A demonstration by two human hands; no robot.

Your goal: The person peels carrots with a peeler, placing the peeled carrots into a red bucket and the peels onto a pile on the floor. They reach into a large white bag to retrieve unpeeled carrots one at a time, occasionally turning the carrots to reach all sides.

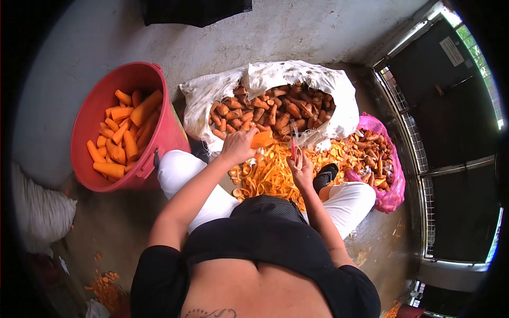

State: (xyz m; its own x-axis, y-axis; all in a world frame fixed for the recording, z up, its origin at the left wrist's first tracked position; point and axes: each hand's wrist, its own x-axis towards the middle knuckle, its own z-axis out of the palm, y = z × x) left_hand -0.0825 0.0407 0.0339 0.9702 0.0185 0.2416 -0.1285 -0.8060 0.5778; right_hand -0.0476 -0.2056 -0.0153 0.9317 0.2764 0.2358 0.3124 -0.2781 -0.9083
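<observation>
My left hand (240, 147) is closed around a peeled carrot (262, 139), its bright orange end pointing right over the peelings. In my right hand (301, 168) is a small knife (294, 147) with a red handle, its narrow pale blade pointing up and away from me. A gap separates the blade from the carrot. Below both hands lies a heap of orange carrot peelings (273, 172) with round cut ends among them. Just beyond, a torn-open white sack (328, 79) holds many unpeeled carrots (275, 108).
A red bucket (87, 153) of peeled carrots (119, 139) stands at my left. On the right, a pink bag (393, 197) contains carrot scraps (377, 151). My legs flank the peelings. A white sack (45, 206) sits far left, and dark gated doors (450, 122) line the right side.
</observation>
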